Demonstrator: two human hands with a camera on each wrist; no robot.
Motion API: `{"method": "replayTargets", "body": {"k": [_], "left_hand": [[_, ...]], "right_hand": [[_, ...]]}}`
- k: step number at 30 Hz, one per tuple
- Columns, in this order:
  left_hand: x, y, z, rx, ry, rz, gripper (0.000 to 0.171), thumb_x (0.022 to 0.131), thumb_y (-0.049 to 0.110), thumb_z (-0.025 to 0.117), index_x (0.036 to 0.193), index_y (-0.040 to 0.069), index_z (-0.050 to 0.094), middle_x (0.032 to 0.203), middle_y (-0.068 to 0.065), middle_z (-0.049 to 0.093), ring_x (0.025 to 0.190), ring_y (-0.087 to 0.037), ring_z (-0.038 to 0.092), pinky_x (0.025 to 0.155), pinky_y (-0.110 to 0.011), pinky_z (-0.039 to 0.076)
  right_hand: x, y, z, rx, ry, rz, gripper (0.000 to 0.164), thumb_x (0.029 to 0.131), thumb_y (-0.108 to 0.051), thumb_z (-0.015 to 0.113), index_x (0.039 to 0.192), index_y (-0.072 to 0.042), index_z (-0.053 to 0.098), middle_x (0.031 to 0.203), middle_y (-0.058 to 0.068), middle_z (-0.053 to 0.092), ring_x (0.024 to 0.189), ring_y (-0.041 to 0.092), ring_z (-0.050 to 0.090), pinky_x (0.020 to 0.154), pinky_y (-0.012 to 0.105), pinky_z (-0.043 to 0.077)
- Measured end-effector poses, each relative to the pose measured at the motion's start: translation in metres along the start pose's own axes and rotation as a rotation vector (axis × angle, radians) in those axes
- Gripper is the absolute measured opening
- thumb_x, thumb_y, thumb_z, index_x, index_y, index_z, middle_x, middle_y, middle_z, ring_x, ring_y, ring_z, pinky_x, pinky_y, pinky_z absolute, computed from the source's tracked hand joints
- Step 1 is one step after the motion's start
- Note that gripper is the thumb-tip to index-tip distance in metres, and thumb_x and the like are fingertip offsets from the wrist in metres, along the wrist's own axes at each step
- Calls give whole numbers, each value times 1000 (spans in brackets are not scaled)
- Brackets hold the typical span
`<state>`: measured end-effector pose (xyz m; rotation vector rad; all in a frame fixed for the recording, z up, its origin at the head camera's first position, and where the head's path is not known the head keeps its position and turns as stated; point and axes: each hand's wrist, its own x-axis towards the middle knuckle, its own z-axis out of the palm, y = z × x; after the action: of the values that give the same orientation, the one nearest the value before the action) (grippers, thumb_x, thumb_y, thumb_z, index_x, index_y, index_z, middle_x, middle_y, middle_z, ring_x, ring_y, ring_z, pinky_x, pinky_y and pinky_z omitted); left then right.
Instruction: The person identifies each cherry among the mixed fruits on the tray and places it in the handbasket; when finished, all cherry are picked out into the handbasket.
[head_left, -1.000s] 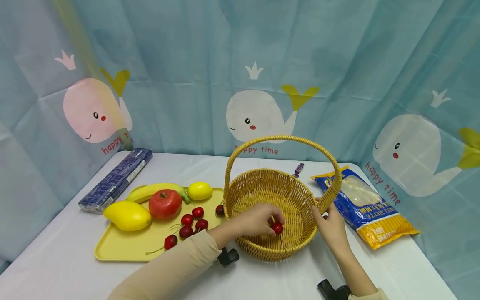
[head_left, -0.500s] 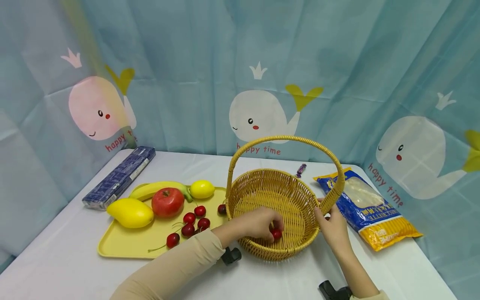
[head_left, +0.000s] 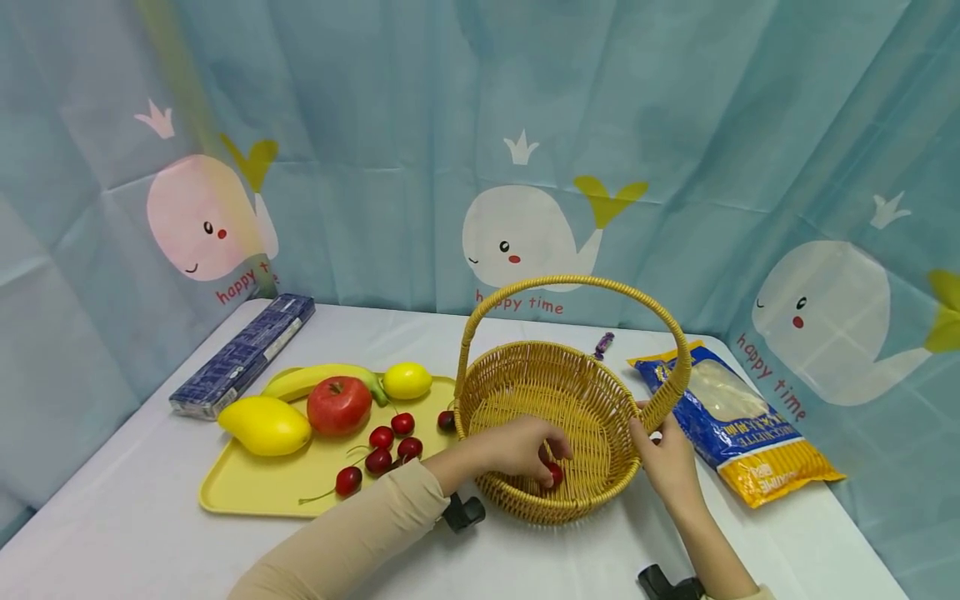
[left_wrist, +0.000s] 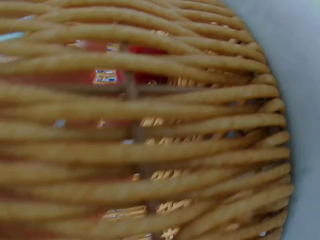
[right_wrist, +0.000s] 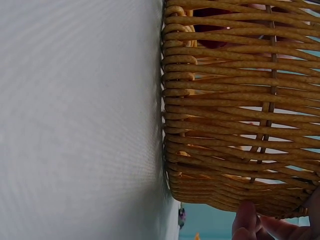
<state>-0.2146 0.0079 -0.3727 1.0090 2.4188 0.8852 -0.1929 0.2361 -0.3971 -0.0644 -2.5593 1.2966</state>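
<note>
A pale blue curtain (head_left: 360, 100) printed with whales and the words "happy time" hangs behind a white-covered table (head_left: 135, 500). The largest thing on the table is a wicker basket (head_left: 517, 400) with a tall hooped handle, upright and near the middle. To its left lies a yellow tray (head_left: 255, 487), its right side partly hidden by the basket. Well to the right is a blue and orange plastic bag (head_left: 742, 425), lying flat at a slant, and beyond the tray's far left corner sits a long dark blue box (head_left: 243, 358). The right hand (head_left: 667, 454) grips the basket's rim where the handle joins it. The left hand (head_left: 522, 454) reaches over the near left rim, its fingers curled in a narrow hold round a single cherry (head_left: 555, 476), low inside the basket; how firmly they press, I cannot tell. On the tray, a banana (head_left: 315, 379) lies along the far side, a yellow mango (head_left: 264, 426) sits at the left edge, a red apple (head_left: 339, 408) rests between the two, and a lemon (head_left: 407, 381) is just beside the banana's stem. Smaller again, loose cherries (head_left: 378, 462) are scattered over the tray's right half, one partly behind the left forearm, and a purple-wrapped candy (head_left: 603, 345) lies on the table behind the basket
</note>
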Motion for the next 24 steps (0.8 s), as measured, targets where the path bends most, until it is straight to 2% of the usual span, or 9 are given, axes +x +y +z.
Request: {"method": "replayTargets", "body": {"k": [7,11,14,17,19,24], "left_hand": [[-13,5,-16,-15,42,70,33,77,4,73,108,9,65,105,1,63,91,-10,60,72,-13,46],[-31,10,-30,-31,90,118,32,78,7,73,108,14,65,105,7,63,93,-10,60,76,-15,47],[-50,10,-43,-94,125,149,32,79,8,72,109,17,64,105,10,62,94,-9,59,82,-21,47],[-75,3,-55,-157,167,159,33,79,9,72,110,17,63,107,9,62,97,-13,59,86,-29,47],[-93,-7,-61,-176,205,133,33,80,10,71,111,16,63,107,7,62,98,-15,59,87,-31,47],[-137,-35,-70,-187,279,14,33,80,21,72,112,18,63,104,6,64,98,-18,59,86,-35,48]], "right_hand": [[0,-1,0,-25,-7,18,40,94,-28,51,126,-5,47,104,18,57,74,19,50,56,26,44],[-1,-1,-2,-25,-3,20,42,94,-30,51,126,-4,47,102,19,57,69,17,49,53,26,44],[-2,-2,-3,-16,-6,19,43,94,-30,50,126,-2,47,102,20,57,69,17,50,52,26,45],[-1,-3,-3,-12,-2,10,42,94,-29,51,126,-2,47,102,20,57,69,16,51,52,25,46],[0,-4,-3,-10,0,9,42,94,-29,51,126,-2,47,102,21,57,69,17,51,53,25,46],[-1,-5,-3,-10,-18,27,43,95,-30,50,128,-2,46,105,22,56,71,18,52,53,25,47]]}}
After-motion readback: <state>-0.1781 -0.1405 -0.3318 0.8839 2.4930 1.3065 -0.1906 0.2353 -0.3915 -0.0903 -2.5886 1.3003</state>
